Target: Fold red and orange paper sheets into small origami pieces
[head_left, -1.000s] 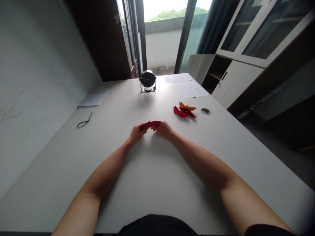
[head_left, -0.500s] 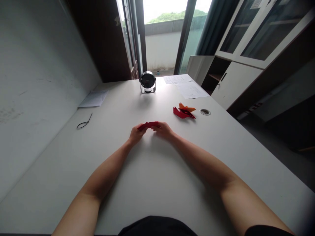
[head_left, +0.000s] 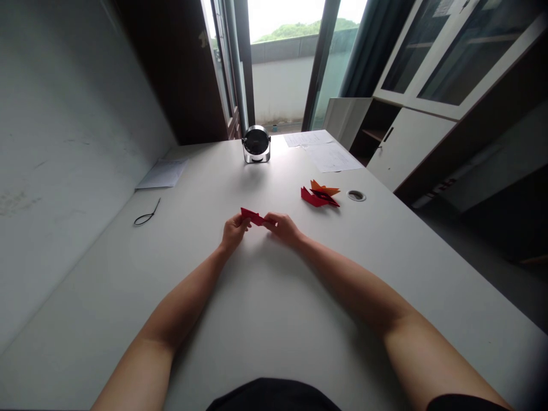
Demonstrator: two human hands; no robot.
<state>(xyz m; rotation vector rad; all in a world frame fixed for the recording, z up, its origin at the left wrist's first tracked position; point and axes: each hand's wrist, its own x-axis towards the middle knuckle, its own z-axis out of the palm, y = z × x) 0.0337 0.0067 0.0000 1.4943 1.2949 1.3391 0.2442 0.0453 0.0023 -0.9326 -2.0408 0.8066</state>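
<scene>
A folded piece of red paper is held between both hands over the middle of the white table. My left hand is closed on its left part, with the thumb on the near side. The right end is pinched by the fingers of my right hand. The paper slants down from left to right, its pointed left end sticking up past the left fingers. Farther right lie folded paper figures, a red one in front and an orange one behind it.
A round lamp-like device on a metal stand stands at the far edge. Paper sheets lie at the back right, more papers at the left wall. A black cable tie lies left; a round cable hole is right.
The red paper has turned from an arched, roughly level position to a slant with its left end higher. My left hand has shifted slightly left and its grip has changed.
</scene>
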